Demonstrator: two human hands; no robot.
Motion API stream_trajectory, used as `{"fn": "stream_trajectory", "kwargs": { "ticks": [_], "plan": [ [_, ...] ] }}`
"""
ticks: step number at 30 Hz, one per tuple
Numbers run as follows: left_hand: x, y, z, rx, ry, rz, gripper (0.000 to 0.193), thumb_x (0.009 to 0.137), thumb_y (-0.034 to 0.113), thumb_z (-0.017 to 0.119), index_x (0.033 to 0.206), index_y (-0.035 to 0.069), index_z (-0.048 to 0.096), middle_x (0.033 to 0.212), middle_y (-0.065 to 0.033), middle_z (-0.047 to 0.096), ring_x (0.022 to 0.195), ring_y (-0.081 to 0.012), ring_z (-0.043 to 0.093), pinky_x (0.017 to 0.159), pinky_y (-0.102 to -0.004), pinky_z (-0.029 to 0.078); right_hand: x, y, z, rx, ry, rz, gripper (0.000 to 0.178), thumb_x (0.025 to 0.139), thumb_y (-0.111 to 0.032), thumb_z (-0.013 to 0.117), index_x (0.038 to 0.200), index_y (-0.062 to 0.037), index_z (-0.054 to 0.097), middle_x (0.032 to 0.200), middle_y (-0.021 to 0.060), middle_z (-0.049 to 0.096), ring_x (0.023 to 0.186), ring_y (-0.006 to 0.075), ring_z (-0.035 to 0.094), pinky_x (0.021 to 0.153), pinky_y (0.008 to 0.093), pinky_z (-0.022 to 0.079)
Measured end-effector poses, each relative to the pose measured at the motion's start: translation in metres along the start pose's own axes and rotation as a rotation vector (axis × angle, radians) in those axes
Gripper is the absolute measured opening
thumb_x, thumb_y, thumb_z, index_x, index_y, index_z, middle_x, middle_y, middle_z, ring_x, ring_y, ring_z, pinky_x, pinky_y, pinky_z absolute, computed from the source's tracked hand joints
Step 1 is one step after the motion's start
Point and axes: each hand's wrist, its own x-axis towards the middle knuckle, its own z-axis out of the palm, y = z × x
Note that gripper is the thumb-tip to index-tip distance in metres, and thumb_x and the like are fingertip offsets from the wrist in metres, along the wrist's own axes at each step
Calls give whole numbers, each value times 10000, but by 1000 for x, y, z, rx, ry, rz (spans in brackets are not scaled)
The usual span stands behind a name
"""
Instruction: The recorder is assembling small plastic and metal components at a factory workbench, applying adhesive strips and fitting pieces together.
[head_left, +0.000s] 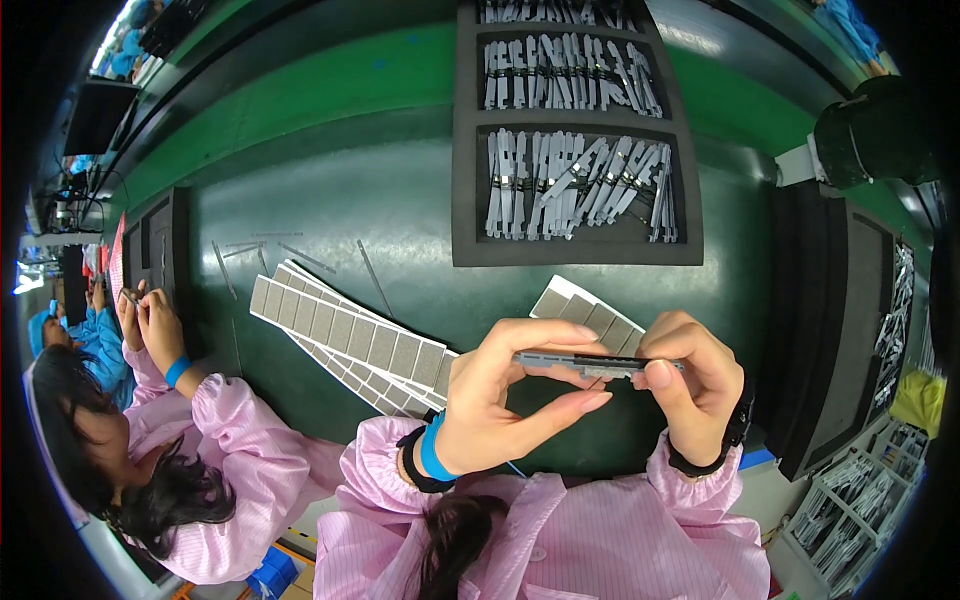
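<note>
A slim grey-and-black bar-shaped part (580, 362) is held level above the green bench. My right hand (700, 385) pinches its right end between thumb and finger. Around its left end curl the fingers of my left hand (500, 395), with the thumb below the part's lower edge. Just behind my hands lies a short sheet of grey rectangular pads on white backing (600, 318). Several longer strips of the same pads (350, 335) fan out to the left, partly behind my left hand.
A black foam tray (580, 252) filled with similar grey parts stands at the back. Thin dark strips (374, 275) lie on the bench (420, 240). Stacked black trays (815, 330) are at the right, with a crate of parts (850, 510) lower down. A co-worker in pink (240, 430) sits at left.
</note>
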Motion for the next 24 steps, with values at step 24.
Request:
{"fn": "stream_trajectory", "kwargs": {
  "ticks": [24],
  "plan": [
    [0, -7, 3, -238, 79, -141, 373, 766, -100, 597, 1087, -11, 432, 1014, -104, 539, 963, -174, 569, 806, -298, 505, -3, 5, 8, 60, 55, 59, 65, 810, -40, 592, 804, 22, 576, 724, 78, 559, 653, 142, 517, 615, 243, 404]
  ]
}}
